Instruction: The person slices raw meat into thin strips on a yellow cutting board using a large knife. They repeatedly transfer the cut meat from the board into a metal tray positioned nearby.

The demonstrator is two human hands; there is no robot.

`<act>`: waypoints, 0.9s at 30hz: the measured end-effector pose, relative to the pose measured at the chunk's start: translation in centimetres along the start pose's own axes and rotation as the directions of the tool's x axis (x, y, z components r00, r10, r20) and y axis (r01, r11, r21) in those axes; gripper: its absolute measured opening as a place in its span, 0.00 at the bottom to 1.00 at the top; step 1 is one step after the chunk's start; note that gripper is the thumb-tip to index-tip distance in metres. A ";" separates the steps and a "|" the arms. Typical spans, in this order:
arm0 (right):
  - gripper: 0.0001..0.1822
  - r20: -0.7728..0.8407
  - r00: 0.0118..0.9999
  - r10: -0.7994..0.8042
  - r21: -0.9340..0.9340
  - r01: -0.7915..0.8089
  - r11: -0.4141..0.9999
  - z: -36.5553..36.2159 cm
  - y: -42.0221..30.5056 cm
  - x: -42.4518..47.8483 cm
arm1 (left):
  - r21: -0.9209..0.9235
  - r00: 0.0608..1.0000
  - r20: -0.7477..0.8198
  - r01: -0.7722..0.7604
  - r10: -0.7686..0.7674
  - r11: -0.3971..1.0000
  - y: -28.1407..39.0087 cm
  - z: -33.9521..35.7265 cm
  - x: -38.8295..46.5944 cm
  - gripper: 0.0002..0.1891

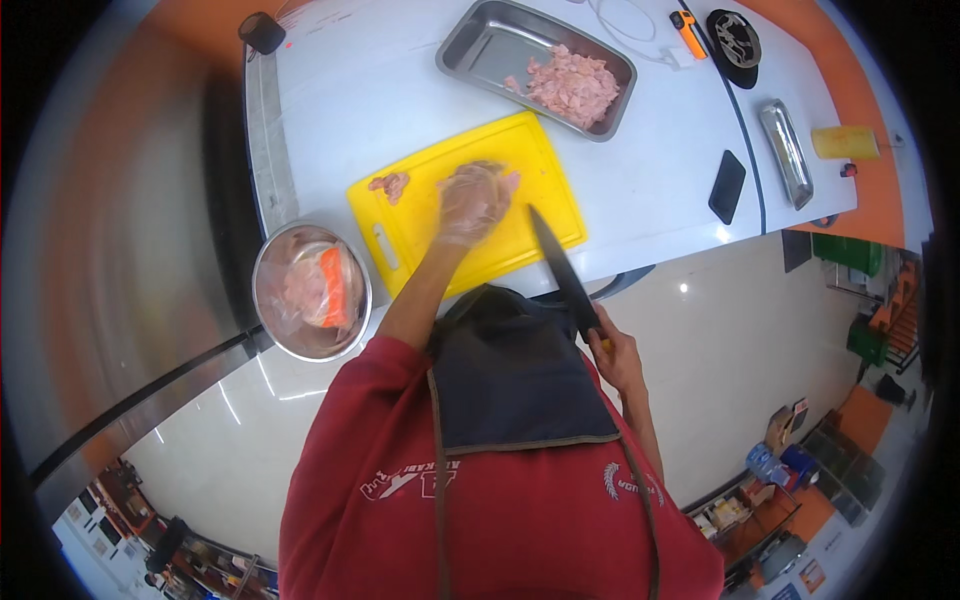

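Observation:
My left hand (471, 201), in a clear plastic glove, rests on raw meat (511, 182) over the yellow cutting board (540, 142); its fingers are blurred, so their grip is unclear. In my bare right hand (615, 352) is the handle of a large knife (562, 266), its blade pointing up to the board's right part. A few meat pieces (390, 187) lie at the board's left. Beyond the board, a steel tray (480, 56) holds a heap of chopped meat (576, 86). A steel bowl (271, 330) at the left contains plastic-wrapped meat (304, 286).
On the white table's right part are a phone (727, 187), a narrow metal tray (786, 154), a black cap (735, 45) and an orange-and-black device (688, 34). A yellow roll (845, 142) stands beyond. A dark cylindrical object (262, 32) sits at the far left corner.

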State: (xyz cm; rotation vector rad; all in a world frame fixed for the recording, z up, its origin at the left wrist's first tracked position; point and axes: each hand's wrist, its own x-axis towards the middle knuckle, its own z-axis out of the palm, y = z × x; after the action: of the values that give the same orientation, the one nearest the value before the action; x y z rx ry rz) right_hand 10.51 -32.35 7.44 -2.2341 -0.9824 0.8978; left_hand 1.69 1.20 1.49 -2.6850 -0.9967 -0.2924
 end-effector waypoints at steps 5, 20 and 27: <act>0.28 -0.157 0.983 0.099 0.136 -0.078 0.988 -0.6 -1.3 0.7 | 0.389 0.898 -0.264 -0.235 0.352 0.891 2.1 12.5 -0.3 0.11; 0.27 -0.252 0.954 0.164 0.281 -0.090 0.955 -1.4 -5.0 5.3 | -0.874 0.998 0.034 0.005 0.052 0.486 -2.1 -4.7 14.6 0.18; 0.27 -0.114 0.971 0.210 0.301 -0.168 0.939 -1.3 -4.8 5.7 | -0.544 0.887 0.455 0.204 0.082 0.814 -5.0 -1.8 1.9 0.26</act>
State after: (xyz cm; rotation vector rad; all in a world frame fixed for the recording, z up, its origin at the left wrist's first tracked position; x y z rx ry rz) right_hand 12.33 -25.36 9.50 -2.1292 -0.5363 0.8837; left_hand -0.31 5.44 4.58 -3.3924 -1.3020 0.0631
